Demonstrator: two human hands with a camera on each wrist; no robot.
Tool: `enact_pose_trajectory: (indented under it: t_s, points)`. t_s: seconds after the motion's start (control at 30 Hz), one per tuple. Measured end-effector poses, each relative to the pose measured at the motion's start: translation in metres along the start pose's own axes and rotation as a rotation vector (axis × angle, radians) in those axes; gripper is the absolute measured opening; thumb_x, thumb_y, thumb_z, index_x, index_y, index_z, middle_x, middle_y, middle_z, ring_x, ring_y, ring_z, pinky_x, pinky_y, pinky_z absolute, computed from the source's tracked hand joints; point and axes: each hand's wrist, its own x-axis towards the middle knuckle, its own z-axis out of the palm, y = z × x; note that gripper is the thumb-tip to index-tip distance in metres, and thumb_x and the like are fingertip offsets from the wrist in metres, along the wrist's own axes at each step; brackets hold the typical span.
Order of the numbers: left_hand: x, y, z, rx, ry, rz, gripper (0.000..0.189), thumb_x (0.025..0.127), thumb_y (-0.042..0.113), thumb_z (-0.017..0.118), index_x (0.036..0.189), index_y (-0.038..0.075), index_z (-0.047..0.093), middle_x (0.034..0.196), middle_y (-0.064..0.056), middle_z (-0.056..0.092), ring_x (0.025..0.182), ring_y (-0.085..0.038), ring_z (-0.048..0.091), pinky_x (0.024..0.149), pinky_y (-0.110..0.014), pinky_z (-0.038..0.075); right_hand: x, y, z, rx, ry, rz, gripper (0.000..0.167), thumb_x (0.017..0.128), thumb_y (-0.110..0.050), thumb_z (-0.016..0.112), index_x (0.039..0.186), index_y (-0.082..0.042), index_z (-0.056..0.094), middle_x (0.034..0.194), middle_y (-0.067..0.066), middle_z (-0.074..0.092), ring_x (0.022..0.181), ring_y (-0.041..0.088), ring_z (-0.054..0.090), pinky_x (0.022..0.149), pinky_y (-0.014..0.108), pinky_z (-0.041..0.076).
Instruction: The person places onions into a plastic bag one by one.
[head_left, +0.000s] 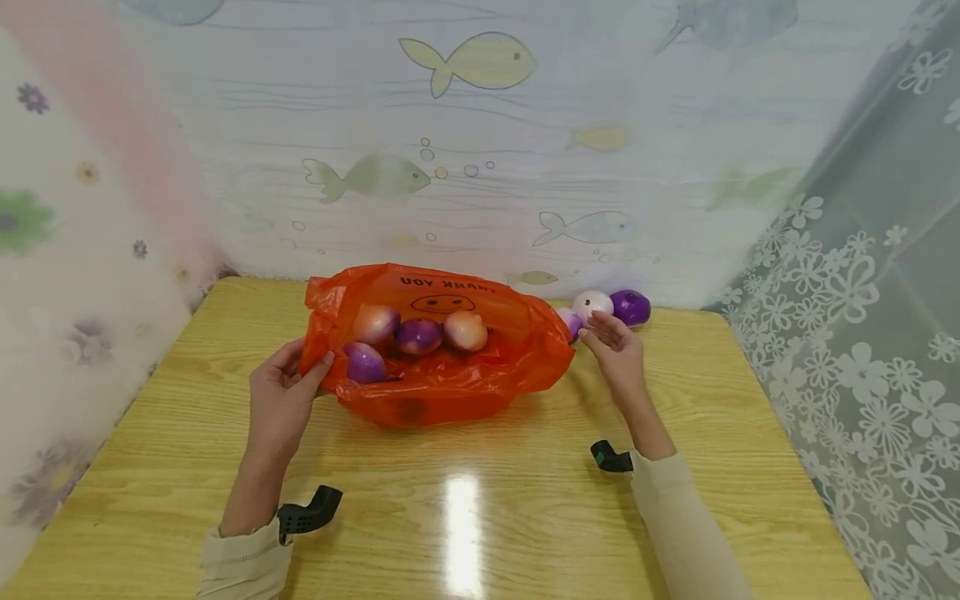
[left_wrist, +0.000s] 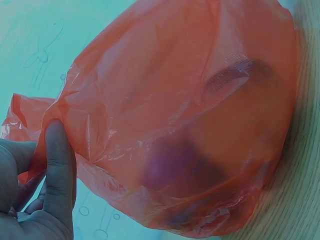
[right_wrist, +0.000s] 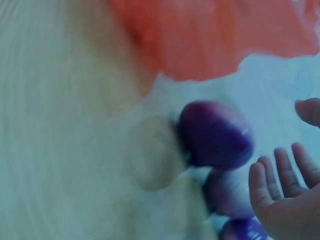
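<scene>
An orange-red plastic bag (head_left: 442, 408) lies on its side with its mouth toward me, printed lettering on its upper side. Several purple-and-pale onions (head_left: 420, 336) show inside it. My left hand (head_left: 283, 396) pinches the left edge of the bag's mouth between thumb and fingers. In the left wrist view, the bag's film (left_wrist: 135, 100) stretches away from that pinch, with dark round shapes behind it. My right hand (head_left: 618, 354) is beside the bag's right end, fingers apart and nothing held. Near its fingertips are a purple onion (right_wrist: 215, 135), a pale onion (head_left: 592, 306) and a deep purple onion (head_left: 630, 308).
The wood-grain table (head_left: 405, 500) ends at a wall covering (head_left: 480, 225) with fish drawings. A lace curtain (head_left: 862, 375) hangs along the right side. Each wrist carries a black camera mount (head_left: 311, 510).
</scene>
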Motion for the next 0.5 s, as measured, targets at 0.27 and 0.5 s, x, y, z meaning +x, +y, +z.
enact_pose_trajectory:
  t_s: [0.27,0.5]
  points:
    - [0.000,0.000,-0.001,0.009,0.009,-0.002,0.038,0.097,0.010,0.069,0.133,-0.001,0.060,0.109,0.005,0.070,0.089,-0.003,0.073,0.074,-0.020,0.061,0.007,0.017,-0.005,-0.157,-0.137,0.171,0.067,0.096,-0.004,0.065,0.155,0.000,0.034,0.156,0.024,0.037,0.139,0.039,0.044,0.106,0.033,0.052]
    - [0.000,0.000,-0.001,0.011,0.020,-0.012,0.036,0.097,0.010,0.069,0.131,0.001,0.062,0.108,0.007,0.070,0.090,-0.004,0.072,0.074,-0.020,0.061,0.016,0.022,0.002,-0.232,-0.170,0.123,0.070,0.093,0.000,0.067,0.154,0.004,0.032,0.151,0.030,0.040,0.139,0.048,0.043,0.116,0.056,0.039]
